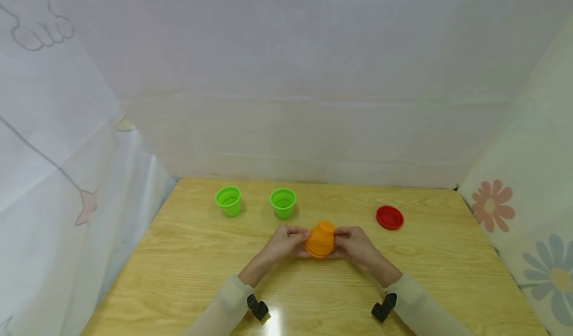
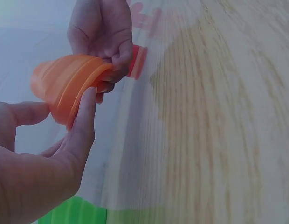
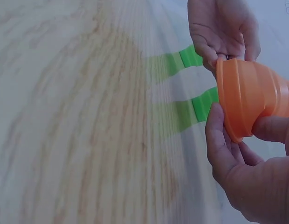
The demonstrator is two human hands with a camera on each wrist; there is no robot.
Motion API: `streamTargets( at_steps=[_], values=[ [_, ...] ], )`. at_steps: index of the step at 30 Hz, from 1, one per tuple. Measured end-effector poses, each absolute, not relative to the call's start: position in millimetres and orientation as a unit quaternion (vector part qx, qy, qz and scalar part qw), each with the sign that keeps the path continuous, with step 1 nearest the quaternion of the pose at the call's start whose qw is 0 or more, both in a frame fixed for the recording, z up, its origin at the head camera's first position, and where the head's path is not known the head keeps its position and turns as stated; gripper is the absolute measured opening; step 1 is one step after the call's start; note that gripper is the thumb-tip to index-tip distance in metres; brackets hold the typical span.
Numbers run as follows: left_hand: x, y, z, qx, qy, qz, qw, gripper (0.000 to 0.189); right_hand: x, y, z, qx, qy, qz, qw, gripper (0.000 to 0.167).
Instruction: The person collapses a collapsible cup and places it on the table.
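Both hands hold an orange collapsible cup between them above the wooden table, its narrow base up and its wide rim down. My left hand grips it from the left. In the left wrist view the left thumb lies on the ribbed wall of the cup and the fingers reach to the rim. On the other side my right hand pinches it in the same way. The right wrist view shows the cup stretched out in stepped rings, with the right fingers along its rim.
Two green collapsible cups stand mouth up at the back left of the wooden table. A red collapsible cup, folded flat, lies at the back right. White sheets hang behind and at both sides of the table.
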State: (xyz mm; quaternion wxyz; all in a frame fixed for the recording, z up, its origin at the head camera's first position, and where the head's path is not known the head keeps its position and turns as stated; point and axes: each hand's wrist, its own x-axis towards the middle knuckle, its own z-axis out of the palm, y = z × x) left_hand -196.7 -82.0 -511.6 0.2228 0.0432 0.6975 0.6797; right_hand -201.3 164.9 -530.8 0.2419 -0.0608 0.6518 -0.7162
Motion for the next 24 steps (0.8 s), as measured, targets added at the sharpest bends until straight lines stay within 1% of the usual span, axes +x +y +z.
streamTargets(
  at_steps=[4,12,18,24],
  values=[
    [-196.5,-84.1,-511.8,0.05,0.692,0.684,0.224,0.041,-201.4,163.6,-529.8,-0.049,0.661,-0.71,0.236,0.043],
    [-195.4,-84.4,-514.8,0.043,0.713,0.673,0.191,0.037,-200.0,168.5,-527.0,-0.048,0.614,-0.735,0.284,0.05],
    [-195.3,-81.5,-516.8,0.04,0.714,0.673,0.191,0.037,-201.4,167.2,-529.1,-0.05,0.63,-0.728,0.265,0.051],
    [-195.6,-79.6,-518.1,0.041,0.7,0.683,0.204,0.038,-200.6,168.4,-528.7,-0.041,0.639,-0.725,0.253,0.049]
  ],
)
